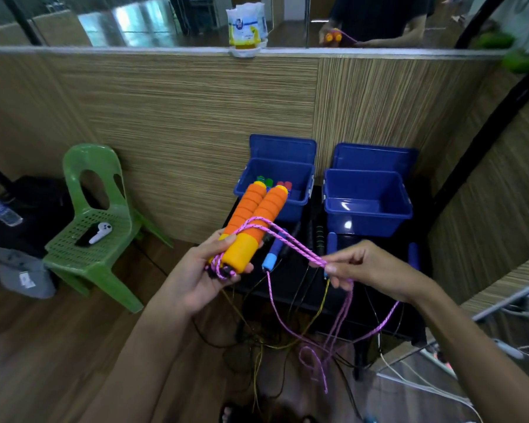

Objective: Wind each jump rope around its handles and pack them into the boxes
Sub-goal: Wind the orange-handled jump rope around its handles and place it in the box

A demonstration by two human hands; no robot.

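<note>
Wood-grain panelling backs the low black table (290,297) where we work. Our left hand (196,276) curls round the yellow bases of two orange foam handles (254,215), held side by side and tilted up toward the wall. The pink rope (290,244) crosses them once and runs taut to our right hand (367,270), which pinches it, the rest hanging below. Behind stand two open blue boxes (368,203), the left one holding coloured handles; a green chair (95,227) sits left.
</note>
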